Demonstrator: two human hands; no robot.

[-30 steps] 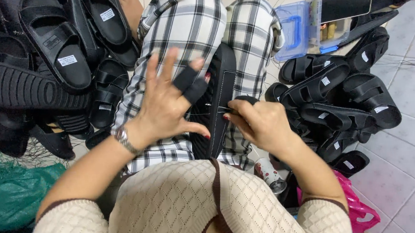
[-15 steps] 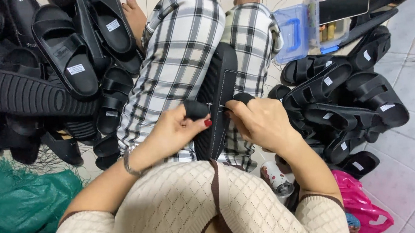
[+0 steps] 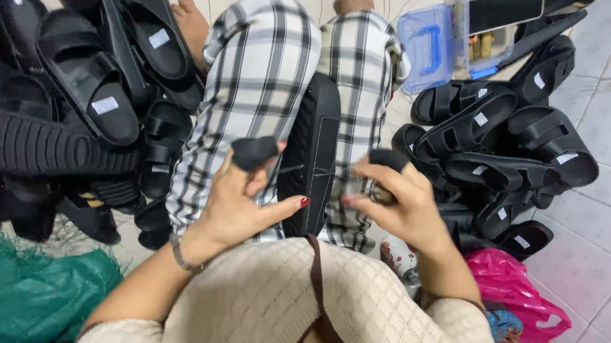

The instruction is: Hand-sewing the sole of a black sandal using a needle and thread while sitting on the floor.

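A black sandal (image 3: 311, 153) stands on its edge between my checked-trouser legs, sole side showing. My left hand (image 3: 240, 200) hovers just left of it with a black cap (image 3: 253, 152) over the fingertips and the thumb pointing right. My right hand (image 3: 399, 204) is just right of the sandal, fingers curled around a small dark piece (image 3: 388, 161) that is partly hidden. Both hands are apart from each other, with the sandal's lower end between them.
A heap of black sandals (image 3: 83, 114) lies at the left, another pile (image 3: 502, 152) at the right. A clear blue plastic box (image 3: 446, 43) with a phone on it sits at the top right. Green netting (image 3: 30, 294) is lower left, a pink bag (image 3: 514, 293) lower right.
My hands, which met at the sandal's strap half a second ago, have drawn apart. The left hand has lifted off with its capped fingers raised; the right has shifted rightward.
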